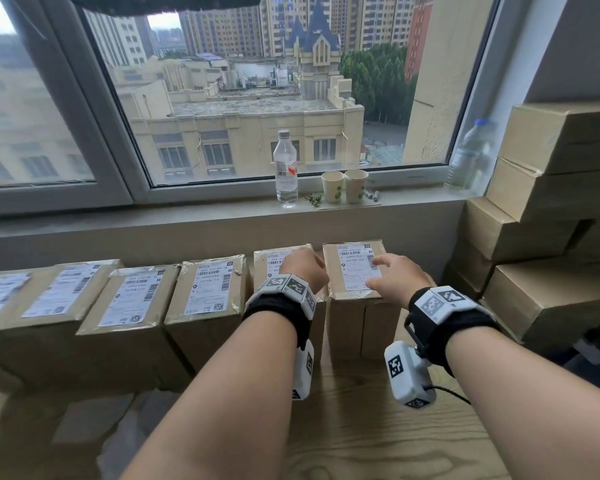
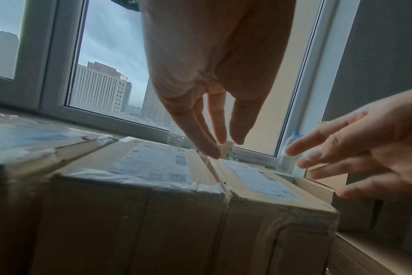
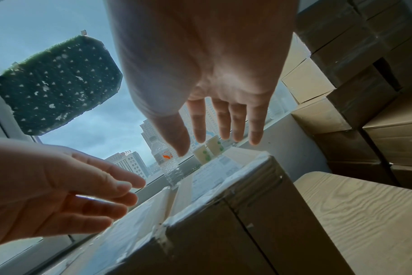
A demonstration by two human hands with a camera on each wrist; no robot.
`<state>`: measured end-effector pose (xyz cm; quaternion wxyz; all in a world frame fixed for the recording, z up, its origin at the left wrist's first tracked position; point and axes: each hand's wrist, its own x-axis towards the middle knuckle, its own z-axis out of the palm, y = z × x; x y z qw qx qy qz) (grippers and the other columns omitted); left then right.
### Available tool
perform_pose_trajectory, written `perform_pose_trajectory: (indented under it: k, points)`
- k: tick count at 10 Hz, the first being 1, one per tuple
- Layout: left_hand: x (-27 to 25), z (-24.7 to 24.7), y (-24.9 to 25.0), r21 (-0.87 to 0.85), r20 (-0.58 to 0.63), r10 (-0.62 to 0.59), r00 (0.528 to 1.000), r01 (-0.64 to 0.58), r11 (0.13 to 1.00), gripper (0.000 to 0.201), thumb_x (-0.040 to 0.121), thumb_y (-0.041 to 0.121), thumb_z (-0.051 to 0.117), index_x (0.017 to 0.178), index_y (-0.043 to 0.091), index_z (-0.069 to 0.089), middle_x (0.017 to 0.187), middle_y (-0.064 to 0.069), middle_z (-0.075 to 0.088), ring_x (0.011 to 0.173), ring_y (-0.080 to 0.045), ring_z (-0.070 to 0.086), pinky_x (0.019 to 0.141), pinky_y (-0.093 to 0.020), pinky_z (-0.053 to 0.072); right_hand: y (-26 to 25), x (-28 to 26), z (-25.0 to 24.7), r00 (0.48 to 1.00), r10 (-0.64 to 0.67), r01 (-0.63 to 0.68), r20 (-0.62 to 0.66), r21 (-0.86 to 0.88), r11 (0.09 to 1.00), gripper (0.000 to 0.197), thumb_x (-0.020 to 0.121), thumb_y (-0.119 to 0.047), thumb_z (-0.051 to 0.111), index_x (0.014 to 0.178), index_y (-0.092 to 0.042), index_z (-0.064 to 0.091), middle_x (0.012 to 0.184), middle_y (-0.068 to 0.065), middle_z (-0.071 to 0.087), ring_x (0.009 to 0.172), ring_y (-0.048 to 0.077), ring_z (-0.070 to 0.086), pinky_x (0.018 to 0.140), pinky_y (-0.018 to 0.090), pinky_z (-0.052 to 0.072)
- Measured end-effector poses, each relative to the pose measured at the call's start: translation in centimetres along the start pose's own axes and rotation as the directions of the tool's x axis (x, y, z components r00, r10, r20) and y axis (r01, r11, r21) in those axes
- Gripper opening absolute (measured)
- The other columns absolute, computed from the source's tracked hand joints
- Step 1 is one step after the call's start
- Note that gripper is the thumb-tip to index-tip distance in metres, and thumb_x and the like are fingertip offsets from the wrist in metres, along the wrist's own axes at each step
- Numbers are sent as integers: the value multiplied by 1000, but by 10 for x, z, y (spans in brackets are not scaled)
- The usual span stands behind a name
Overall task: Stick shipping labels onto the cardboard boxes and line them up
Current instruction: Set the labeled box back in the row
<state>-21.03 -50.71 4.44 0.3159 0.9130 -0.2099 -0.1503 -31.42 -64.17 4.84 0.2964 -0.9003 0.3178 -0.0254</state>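
Note:
Several labelled cardboard boxes stand in a row under the window. My left hand (image 1: 303, 266) hovers over the fifth box (image 1: 261, 268), fingers straight and pointing down, holding nothing. In the left wrist view its fingertips (image 2: 215, 152) hang above the seam between that box (image 2: 153, 204) and the rightmost one (image 2: 270, 223). My right hand (image 1: 390, 277) is spread over the white label (image 1: 355, 265) of the rightmost box (image 1: 347, 323), empty. From the right wrist its fingers (image 3: 223, 130) show a gap above the box top (image 3: 214, 174).
On the window sill stand a water bottle (image 1: 286, 168), two paper cups (image 1: 343, 185) and a second bottle (image 1: 471, 157). A stack of unlabelled boxes (image 1: 551, 202) rises at the right. The wooden table top (image 1: 378, 427) lies below my forearms.

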Motion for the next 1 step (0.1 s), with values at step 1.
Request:
perform_pose_trajectory:
  k: [1]
  points:
    - [-17, -6, -6, -31, -18, 10, 1000, -10, 999, 11, 83, 8, 59, 81, 16, 66, 94, -11, 72, 87, -27, 70, 79, -40, 60, -7, -18, -1, 999, -40, 40, -5, 10, 999, 49, 87, -22, 61, 135, -23, 52, 141, 2, 50, 127, 20, 49, 84, 21, 30]
